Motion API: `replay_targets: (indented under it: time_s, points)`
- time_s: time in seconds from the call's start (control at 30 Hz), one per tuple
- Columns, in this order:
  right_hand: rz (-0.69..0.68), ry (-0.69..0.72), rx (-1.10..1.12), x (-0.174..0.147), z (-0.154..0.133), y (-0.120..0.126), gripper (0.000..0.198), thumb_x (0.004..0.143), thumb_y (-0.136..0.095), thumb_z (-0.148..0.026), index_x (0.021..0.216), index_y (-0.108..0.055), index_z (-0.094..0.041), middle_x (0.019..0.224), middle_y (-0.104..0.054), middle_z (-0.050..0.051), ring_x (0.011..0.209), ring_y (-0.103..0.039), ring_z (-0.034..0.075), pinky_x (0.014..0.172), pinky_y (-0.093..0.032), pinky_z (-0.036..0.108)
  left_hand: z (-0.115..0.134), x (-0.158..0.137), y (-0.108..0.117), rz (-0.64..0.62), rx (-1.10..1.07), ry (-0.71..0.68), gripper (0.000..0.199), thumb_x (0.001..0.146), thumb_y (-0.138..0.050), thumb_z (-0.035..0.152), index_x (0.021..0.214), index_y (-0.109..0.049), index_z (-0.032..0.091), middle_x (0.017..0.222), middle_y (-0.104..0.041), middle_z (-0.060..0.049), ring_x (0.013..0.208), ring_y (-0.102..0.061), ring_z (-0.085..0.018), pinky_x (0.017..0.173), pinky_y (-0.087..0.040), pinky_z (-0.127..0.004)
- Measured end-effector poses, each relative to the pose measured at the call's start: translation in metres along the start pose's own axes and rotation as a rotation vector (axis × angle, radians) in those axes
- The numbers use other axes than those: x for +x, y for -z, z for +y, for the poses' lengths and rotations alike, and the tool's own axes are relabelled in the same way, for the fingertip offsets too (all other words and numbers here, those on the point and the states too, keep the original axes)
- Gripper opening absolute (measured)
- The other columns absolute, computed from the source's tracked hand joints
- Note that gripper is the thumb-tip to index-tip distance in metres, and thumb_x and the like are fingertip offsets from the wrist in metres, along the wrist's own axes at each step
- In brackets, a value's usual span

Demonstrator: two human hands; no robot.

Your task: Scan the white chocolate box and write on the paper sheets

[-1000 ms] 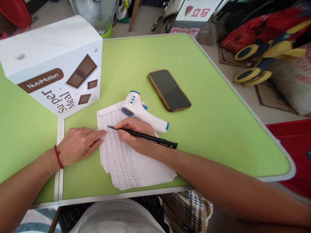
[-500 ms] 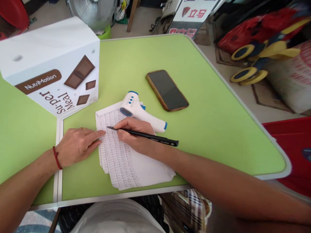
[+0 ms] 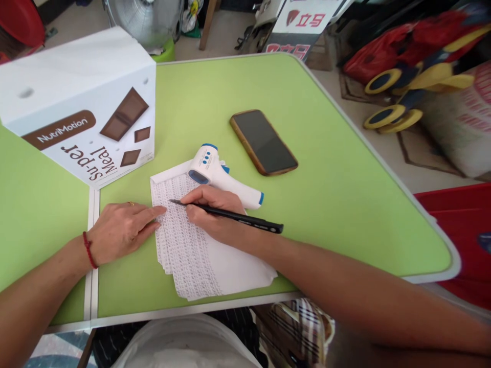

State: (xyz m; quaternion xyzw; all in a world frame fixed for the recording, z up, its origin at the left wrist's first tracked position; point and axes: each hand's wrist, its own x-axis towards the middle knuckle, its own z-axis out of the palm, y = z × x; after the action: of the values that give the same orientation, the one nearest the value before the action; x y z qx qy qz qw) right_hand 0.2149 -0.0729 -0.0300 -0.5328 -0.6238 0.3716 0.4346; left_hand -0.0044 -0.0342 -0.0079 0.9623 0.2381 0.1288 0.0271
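Note:
My right hand (image 3: 215, 209) is closed around a black pen (image 3: 241, 217), its tip at the handwriting on the upper part of the paper sheets (image 3: 192, 255). Dense rows of small writing fill the left side of the top sheet; its lower right is blank. My left hand (image 3: 125, 227), with a ring and a red wrist cord, lies on the table, fingers stretched out and the index fingertip on the sheet's left edge. A white and blue infrared thermometer (image 3: 226, 181) rests across the paper's top, just beyond my right hand.
On the green table (image 3: 345, 220), a phone (image 3: 264, 143) in a brown case lies beyond the thermometer. A white NutriMotion box (image 3: 80, 107) stands at the left. Beyond the table are a fan (image 3: 146, 23) and a yellow-wheeled item (image 3: 387, 117).
The pen tip has shifted very slightly to the right along the writing, with my right hand. My left hand stays in place.

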Motion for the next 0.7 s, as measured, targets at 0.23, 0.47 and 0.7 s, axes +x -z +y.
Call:
replay_targets:
  time_s: [0.23, 0.47, 0.7]
  points:
    - [0.009, 0.004, -0.052, -0.0004, 0.0013, 0.0001, 0.01, 0.074, -0.053, -0.016, 0.078, -0.062, -0.021, 0.062, -0.063, -0.003, 0.052, -0.052, 0.01, 0.048, -0.042, 0.022, 0.0, -0.0002, 0.0003, -0.027, 0.011, 0.006, 0.03, 0.101, -0.039, 0.03, 0.114, -0.063, 0.017, 0.078, -0.071, -0.003, 0.062, -0.065, -0.013, 0.052, -0.044, -0.023]
    - [0.018, 0.021, 0.035, 0.0001, 0.0018, 0.0007, 0.009, 0.076, -0.051, -0.019, 0.072, -0.059, -0.021, 0.058, -0.058, -0.003, 0.051, -0.052, 0.01, 0.048, -0.042, 0.023, -0.0002, 0.0001, -0.0008, 0.015, -0.002, -0.012, 0.031, 0.101, -0.037, 0.03, 0.112, -0.063, 0.016, 0.077, -0.071, -0.002, 0.059, -0.065, -0.014, 0.049, -0.045, -0.025]
    - [-0.091, 0.066, 0.003, -0.0023, -0.0027, 0.0021, 0.011, 0.075, -0.05, -0.017, 0.075, -0.061, -0.02, 0.055, -0.057, -0.005, 0.047, -0.048, 0.008, 0.043, -0.036, 0.02, 0.0005, -0.0005, -0.0008, -0.02, 0.008, 0.005, 0.028, 0.1, -0.042, 0.029, 0.114, -0.062, 0.017, 0.079, -0.072, -0.003, 0.062, -0.066, -0.014, 0.051, -0.044, -0.024]
